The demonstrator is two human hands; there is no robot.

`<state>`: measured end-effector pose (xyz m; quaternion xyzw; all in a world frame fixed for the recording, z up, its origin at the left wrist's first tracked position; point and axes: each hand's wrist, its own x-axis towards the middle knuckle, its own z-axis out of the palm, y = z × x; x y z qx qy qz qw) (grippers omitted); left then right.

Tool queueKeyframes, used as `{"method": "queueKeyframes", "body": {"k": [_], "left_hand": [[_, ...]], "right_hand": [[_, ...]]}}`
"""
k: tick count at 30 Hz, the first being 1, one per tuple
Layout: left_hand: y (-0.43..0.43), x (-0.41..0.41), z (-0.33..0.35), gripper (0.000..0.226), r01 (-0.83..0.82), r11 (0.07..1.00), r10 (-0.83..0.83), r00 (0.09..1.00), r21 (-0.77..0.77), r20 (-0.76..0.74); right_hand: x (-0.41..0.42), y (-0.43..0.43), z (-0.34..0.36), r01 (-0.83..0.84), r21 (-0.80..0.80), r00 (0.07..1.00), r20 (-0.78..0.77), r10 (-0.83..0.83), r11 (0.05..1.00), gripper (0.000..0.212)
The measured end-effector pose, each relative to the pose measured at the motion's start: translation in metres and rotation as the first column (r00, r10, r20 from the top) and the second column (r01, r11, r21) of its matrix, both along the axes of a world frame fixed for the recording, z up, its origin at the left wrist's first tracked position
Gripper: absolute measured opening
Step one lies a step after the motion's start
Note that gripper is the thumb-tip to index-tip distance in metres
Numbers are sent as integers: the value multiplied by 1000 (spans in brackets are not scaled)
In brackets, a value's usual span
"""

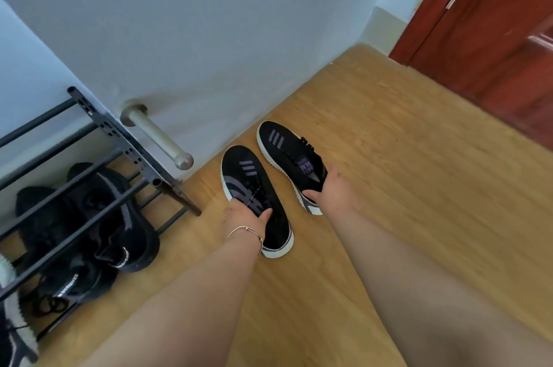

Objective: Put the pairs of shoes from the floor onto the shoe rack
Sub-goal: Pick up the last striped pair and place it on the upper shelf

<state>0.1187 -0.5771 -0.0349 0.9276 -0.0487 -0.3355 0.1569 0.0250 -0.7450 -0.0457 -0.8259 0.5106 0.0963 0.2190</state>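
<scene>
Hands (250, 217) gripping shoes (254, 190), toes seemingly wallward

Soft, even daylight is filling the scene, giving the wall (209, 22) a cool bluish cast and the wooden floor (389, 157) a warm, evenly lit tone. Shadows are staying faint: a weak one is falling on the wall beside the metal doorstop (158, 135), and the shoe rack (89, 172) is sitting in a darker corner where the black shoes are losing detail. The wide lens is bending straight lines near the edges, noticeably the door (493, 37). The forearms at the bottom are looking large and slightly soft.
</scene>
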Motion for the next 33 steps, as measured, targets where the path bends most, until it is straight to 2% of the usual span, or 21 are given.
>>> {"method": "queueKeyframes", "body": {"k": [3, 8, 12, 21, 23, 24, 27, 33], "left_hand": [[1, 2, -5, 73, -56, 998, 55, 998, -42, -23], [3, 4, -12, 63, -151, 982, 146, 988, -110, -46], [5, 7, -16, 55, -254, 953, 238, 965, -166, -114], [9, 1, -21, 38, -396, 875, 311, 900, -279, -304], [13, 2, -24, 50, -470, 829, 354, 861, -304, -366], [15, 3, -24, 49, -514, 797, 379, 834, -317, -401], [24, 5, -19, 27, -591, 723, 414, 785, -358, -461], [34, -4, 9, 51, -562, 717, 360, 806, -414, -471]], "right_hand": [[-2, -1, -8, 25, 19, 1000, 0, -25, 1000, 63], [-4, 0, -10, -17, -62, 1000, 14, 17, 998, 46], [-5, 3, -9, -14, -125, 1000, 5, 15, 992, 41], [0, 16, -3, -6, -80, 989, 149, 17, 997, 32], [2, 25, -1, -8, -78, 986, 166, 21, 997, 33], [3, 30, 0, -5, -79, 984, 176, 18, 997, 33], [2, 36, 6, 17, -73, 973, 230, 0, 997, 32], [-16, 44, 33, 70, -26, 936, 347, -57, 997, 30]]}}
